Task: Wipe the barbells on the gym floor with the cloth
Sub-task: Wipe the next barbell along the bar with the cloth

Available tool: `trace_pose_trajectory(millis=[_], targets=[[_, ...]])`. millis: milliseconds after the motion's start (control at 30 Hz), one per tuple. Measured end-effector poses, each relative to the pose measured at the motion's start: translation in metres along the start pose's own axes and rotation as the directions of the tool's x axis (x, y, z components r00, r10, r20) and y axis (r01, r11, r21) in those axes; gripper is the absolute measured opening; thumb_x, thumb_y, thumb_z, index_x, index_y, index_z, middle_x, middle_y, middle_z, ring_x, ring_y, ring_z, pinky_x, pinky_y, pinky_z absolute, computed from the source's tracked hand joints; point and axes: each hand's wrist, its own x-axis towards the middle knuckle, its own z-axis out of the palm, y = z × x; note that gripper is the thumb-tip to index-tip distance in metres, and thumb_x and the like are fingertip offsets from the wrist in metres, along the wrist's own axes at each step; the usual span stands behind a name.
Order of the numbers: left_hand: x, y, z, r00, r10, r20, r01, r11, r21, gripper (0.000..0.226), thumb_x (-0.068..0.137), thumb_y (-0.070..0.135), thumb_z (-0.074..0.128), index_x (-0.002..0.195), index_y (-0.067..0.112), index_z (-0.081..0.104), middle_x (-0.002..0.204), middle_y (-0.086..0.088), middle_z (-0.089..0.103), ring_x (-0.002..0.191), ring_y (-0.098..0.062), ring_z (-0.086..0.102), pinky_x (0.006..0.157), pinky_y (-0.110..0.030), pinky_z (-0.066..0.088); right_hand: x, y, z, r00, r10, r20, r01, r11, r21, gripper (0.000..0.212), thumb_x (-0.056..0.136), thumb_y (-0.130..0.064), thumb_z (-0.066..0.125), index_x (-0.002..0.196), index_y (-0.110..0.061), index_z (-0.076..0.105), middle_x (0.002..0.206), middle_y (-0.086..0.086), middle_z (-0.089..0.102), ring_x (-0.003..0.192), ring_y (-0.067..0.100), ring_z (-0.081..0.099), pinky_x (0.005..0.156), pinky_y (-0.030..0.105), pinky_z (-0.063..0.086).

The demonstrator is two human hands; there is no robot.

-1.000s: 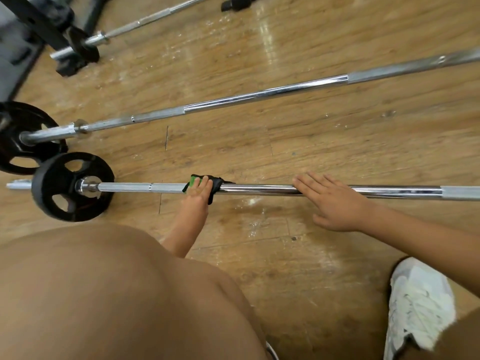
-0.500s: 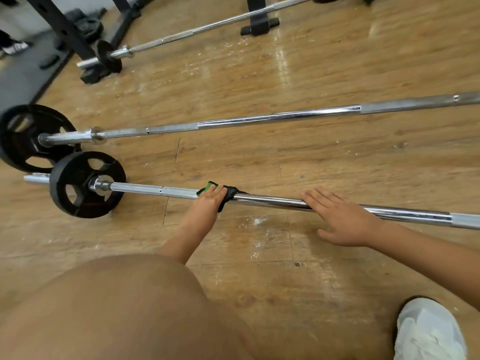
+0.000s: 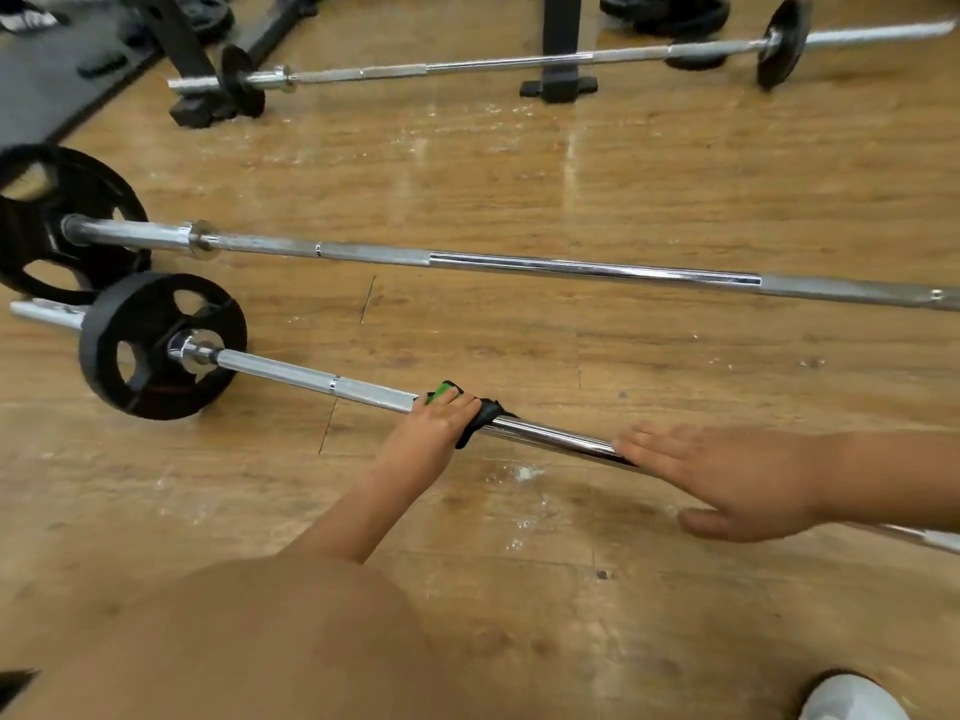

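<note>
- Change vs 1 s ago: the view has tipped up, so a far barbell [image 3: 493, 62] now shows. The cloth [image 3: 480, 413] sits at abt the same spot on the near barbell [image 3: 291, 368], just right of its knurled part. My read: the wipe has barely advanced, and the middle barbell [image 3: 571, 267] looks untouched.
- L hand [image 3: 441, 423]: fingers curled over the cloth, clamping it to the bar.
- R hand [image 3: 727, 480]: flat, fingers straight, resting on the same bar. Hands apart.
- All bars lie on the wood floor [image 3: 519, 189].

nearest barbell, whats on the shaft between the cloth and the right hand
Nothing: in the head view the nearest barbell is bare, shiny chrome from the cloth under the left hand to the right hand.
</note>
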Motion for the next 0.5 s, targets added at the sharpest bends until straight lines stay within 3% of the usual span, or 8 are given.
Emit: trace_pose_trajectory(millis=[100, 233, 333, 400, 467, 500], targets=[[-0.003, -0.008, 0.005, 0.999, 0.025, -0.044, -0.026, 0.999, -0.031, 0.052, 0.077, -0.007, 0.071, 0.122, 0.013, 0.058, 0.121, -0.002, 0.066, 0.113, -0.027, 0.060, 0.089, -0.043, 0.045, 0.029, -0.015, -0.014, 1.000, -0.004, 0.025, 0.004, 1.000, -0.009, 0.084, 0.103, -0.039, 0.041, 0.157, -0.017, -0.020, 0.165, -0.001, -0.020, 0.152, 0.009, -0.014, 0.116, 0.017, -0.012], [-0.007, -0.018, 0.016, 0.995, 0.045, -0.088, -0.049, 0.998, -0.044, 0.057, 0.072, -0.002, 0.081, 0.125, 0.008, 0.064, 0.128, -0.008, 0.068, 0.118, -0.029, 0.064, 0.100, -0.046, 0.046, 0.098, -0.040, -0.016, 0.991, 0.094, -0.091, -0.089, 0.995, 0.050, 0.082, 0.103, -0.038, 0.039, 0.158, -0.012, -0.016, 0.167, 0.007, -0.016, 0.154, 0.019, -0.014, 0.125, 0.035, -0.005], [-0.009, -0.018, 0.023, 0.981, 0.089, -0.175, -0.098, 0.994, -0.043, 0.044, 0.082, 0.001, 0.065, 0.126, 0.007, 0.063, 0.129, -0.010, 0.067, 0.119, -0.030, 0.062, 0.104, -0.044, 0.036, 0.146, -0.062, -0.006, 0.956, 0.210, -0.204, -0.184, 0.973, 0.138, 0.077, 0.104, -0.040, 0.033, 0.159, -0.010, -0.011, 0.168, 0.007, -0.013, 0.155, 0.020, -0.011, 0.122, 0.038, -0.014], [-0.011, -0.020, 0.027, 0.979, 0.094, -0.178, -0.105, 0.993, -0.051, 0.041, 0.089, 0.007, 0.052, 0.129, 0.007, 0.062, 0.134, -0.008, 0.064, 0.124, -0.029, 0.058, 0.106, -0.047, 0.039, 0.170, -0.076, 0.003, 0.908, 0.275, -0.315, -0.223, 0.956, 0.191, 0.077, 0.096, -0.040, 0.029, 0.159, -0.006, 0.003, 0.168, 0.011, 0.004, 0.155, 0.024, 0.003, 0.121, 0.038, -0.014], [-0.011, -0.023, 0.029, 0.977, 0.097, -0.188, -0.110, 0.992, -0.063, 0.041, 0.091, 0.008, 0.051, 0.131, 0.008, 0.062, 0.136, -0.007, 0.063, 0.127, -0.027, 0.056, 0.107, -0.049, 0.043, 0.187, -0.088, 0.010, 0.876, 0.335, -0.346, -0.262, 0.934, 0.242, 0.082, 0.080, -0.039, 0.033, 0.152, 0.000, 0.034, 0.157, 0.017, 0.039, 0.146, 0.030, 0.036, 0.121, 0.042, 0.002], [-0.012, -0.024, 0.030, 0.976, 0.095, -0.194, -0.111, 0.991, -0.070, 0.042, 0.092, 0.009, 0.050, 0.132, 0.008, 0.062, 0.136, -0.006, 0.063, 0.128, -0.026, 0.056, 0.108, -0.050, 0.043, 0.193, -0.092, 0.016, 0.845, 0.369, -0.386, -0.281, 0.922, 0.265, 0.082, 0.075, -0.038, 0.038, 0.147, 0.000, 0.043, 0.151, 0.017, 0.048, 0.141, 0.031, 0.045, 0.119, 0.046, 0.010]])
